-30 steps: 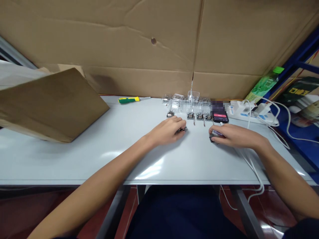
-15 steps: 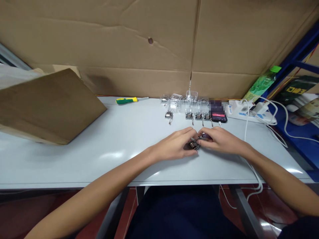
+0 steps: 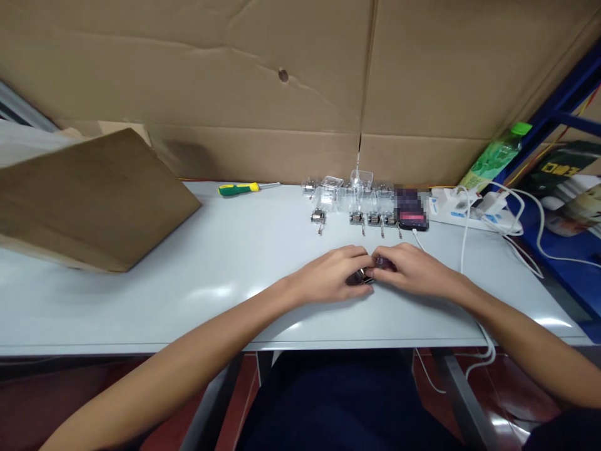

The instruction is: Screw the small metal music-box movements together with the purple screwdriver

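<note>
Near the front of the table, a small metal music box movement [image 3: 362, 274] sits between my two hands, partly covered by fingers. My left hand [image 3: 334, 273] curls around it from the left, thumb at the front and fingers behind. From the right, my right hand [image 3: 408, 266] has its thumb and fingertips closed at the movement's near-right end; exactly which part they pinch is hidden. Farther back, several like movements with small cranks stand in a row, one movement [image 3: 318, 217] apart at the left. Behind them are several clear plastic cases [image 3: 328, 199].
A green-and-yellow screwdriver [image 3: 238, 189] lies at the back. A large cardboard box [image 3: 98, 207] stands at the left. To the right are a phone [image 3: 412, 210], a white power strip [image 3: 453, 210] with cables, and a green-capped bottle [image 3: 495, 156].
My right hand's fingers have shifted slightly left and lower over the movement, covering more of it. My left hand stays around it, nearly still.
</note>
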Motion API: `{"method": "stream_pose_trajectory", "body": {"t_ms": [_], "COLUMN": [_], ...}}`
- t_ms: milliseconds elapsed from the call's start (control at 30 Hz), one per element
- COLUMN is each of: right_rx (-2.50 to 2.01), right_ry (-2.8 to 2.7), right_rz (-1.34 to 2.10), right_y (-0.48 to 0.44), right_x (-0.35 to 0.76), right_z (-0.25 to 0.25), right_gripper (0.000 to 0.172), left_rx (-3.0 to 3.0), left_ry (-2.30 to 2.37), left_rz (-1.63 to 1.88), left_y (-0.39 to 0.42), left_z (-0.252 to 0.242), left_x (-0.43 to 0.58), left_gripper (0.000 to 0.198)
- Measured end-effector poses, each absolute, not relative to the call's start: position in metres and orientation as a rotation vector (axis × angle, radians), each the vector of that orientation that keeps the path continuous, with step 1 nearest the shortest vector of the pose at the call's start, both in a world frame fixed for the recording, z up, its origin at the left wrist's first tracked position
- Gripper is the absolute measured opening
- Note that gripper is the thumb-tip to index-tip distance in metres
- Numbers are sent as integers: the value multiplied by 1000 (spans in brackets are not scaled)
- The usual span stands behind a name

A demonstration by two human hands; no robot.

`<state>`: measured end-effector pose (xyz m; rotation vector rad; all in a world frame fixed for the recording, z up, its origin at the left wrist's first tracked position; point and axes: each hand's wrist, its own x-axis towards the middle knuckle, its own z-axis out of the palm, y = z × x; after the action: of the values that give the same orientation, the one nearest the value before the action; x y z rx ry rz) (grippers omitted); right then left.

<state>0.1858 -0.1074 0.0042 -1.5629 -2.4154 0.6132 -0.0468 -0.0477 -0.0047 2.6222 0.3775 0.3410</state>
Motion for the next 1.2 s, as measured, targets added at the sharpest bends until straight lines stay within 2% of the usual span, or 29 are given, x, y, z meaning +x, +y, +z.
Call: {"method": "stream_pose_trajectory", "body": {"t_ms": [100,200,300,467,733,800,900,1067,1200], "right_rx": [-1505,-1414,-1367,-1333,-1325,-1338,-1363,-1402,-1403], "right_ry": [-2433,-2476,-2491,-2488,-2486,-2455,-2307,-1955,-1913], "right_rz": [677,738,750,759,784,745,615,555,587], "right_y": [-108,-108,-107,-105,-104,-104,-104,-104,-103], "right_x": [187,190,193,193,192,194,201,215,220], "right_z": [11,18,22,21,19,21,29,39,39], "right_gripper": [30,20,22,14,12,16,32,36,37], "left_rx": [2635,2630,2642,2654,2642,2648,2636,2632,2693], "left_ry": [369,365,367,364,329,336,342,348,343], "left_rz": [317,313,320,332,329,311,325,326,278], "left_y": [-46,-46,-46,-47,-45,-44,-44,-44,-44], "left_z": [-5,-5,-5,-5,-4,-3,-3,-2,-1], "left_x": [-47,-48,-48,-48,-48,-48,-48,-49,-49], "left_gripper": [24,25,26,24,25,26,28,31,31]}}
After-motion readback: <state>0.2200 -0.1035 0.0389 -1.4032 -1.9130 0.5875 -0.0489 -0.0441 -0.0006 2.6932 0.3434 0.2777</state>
